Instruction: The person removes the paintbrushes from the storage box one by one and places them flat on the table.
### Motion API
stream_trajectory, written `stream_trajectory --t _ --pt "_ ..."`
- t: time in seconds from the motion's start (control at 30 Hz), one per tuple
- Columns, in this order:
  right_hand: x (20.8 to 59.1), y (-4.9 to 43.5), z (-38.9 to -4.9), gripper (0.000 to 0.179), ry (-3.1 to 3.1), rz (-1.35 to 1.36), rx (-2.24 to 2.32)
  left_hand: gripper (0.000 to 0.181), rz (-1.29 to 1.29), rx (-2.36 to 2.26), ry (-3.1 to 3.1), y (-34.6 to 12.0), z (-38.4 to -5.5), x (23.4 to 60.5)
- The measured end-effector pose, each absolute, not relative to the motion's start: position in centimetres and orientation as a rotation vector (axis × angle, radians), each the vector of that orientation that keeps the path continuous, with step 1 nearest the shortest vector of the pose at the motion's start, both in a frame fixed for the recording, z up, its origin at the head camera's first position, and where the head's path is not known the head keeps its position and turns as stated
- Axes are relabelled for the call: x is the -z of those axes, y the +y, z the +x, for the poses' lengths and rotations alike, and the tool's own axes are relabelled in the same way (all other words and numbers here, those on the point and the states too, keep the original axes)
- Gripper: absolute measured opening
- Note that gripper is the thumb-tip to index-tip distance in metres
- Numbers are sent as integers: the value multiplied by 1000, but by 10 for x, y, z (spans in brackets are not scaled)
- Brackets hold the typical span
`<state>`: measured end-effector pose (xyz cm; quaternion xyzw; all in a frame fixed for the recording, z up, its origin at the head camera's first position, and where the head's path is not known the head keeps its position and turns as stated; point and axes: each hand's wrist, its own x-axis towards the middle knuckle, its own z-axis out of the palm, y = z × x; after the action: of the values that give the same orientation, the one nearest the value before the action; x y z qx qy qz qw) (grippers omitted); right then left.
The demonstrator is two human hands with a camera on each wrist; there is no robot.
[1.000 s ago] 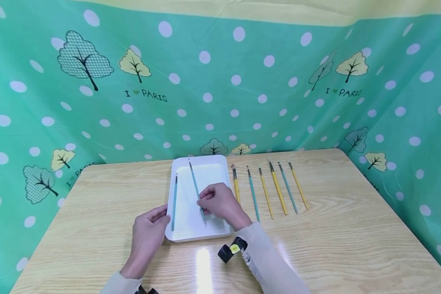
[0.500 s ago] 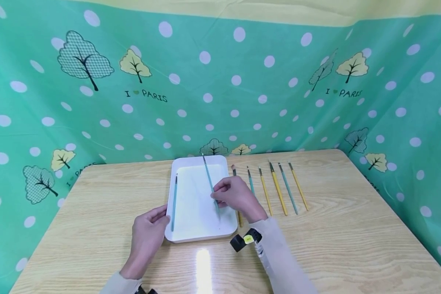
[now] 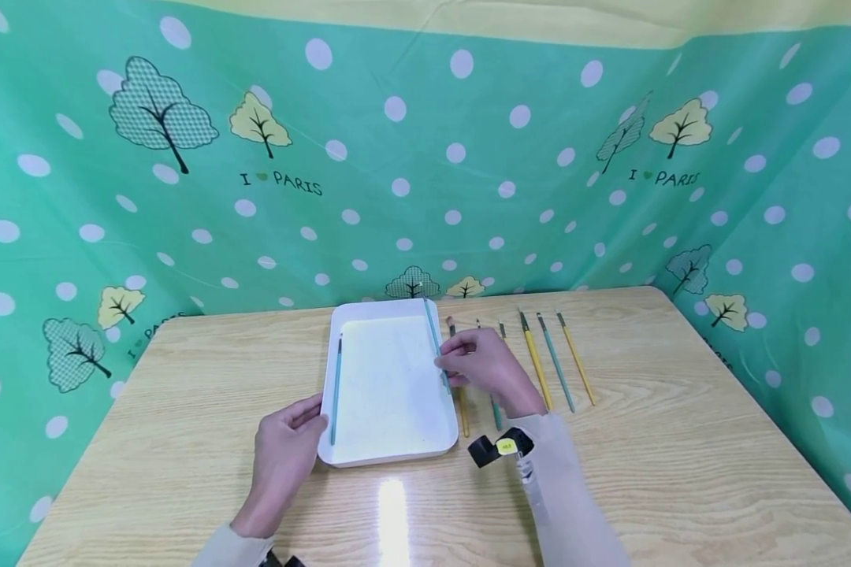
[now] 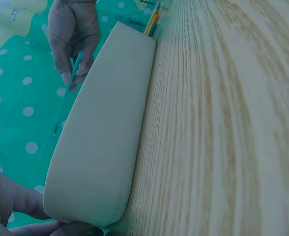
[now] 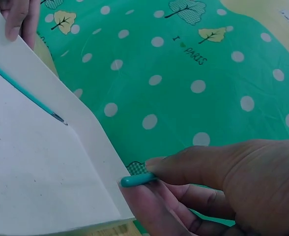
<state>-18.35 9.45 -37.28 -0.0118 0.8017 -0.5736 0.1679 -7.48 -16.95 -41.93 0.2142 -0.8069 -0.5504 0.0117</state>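
A white tray (image 3: 390,394) lies on the table, with one teal paintbrush (image 3: 336,394) inside along its left wall. My left hand (image 3: 287,449) grips the tray's left rim; in the left wrist view its fingers (image 4: 21,199) lie at the tray's near corner. Over the tray's right rim, my right hand (image 3: 485,366) pinches a second teal paintbrush (image 3: 432,327) near its handle end, bristles pointing away. The rounded handle end (image 5: 137,180) pokes out between thumb and forefinger in the right wrist view.
Right of the tray several yellow and teal paintbrushes lie in a row, among them a thick yellow paintbrush (image 3: 535,358) and a teal paintbrush (image 3: 556,362). My right hand covers parts of the nearer ones. A green dotted cloth (image 3: 425,197) hangs behind the wooden table (image 3: 681,441).
My right hand has carried the pinched teal paintbrush rightward, from above the tray's middle to its right rim. The left hand has stayed on the tray's left rim.
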Motion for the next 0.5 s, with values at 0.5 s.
stream_trajectory --t 0.5 --pt "369 135 -195 26 2303 21 1684 41 669 1728 -2506 -169 -76 419"
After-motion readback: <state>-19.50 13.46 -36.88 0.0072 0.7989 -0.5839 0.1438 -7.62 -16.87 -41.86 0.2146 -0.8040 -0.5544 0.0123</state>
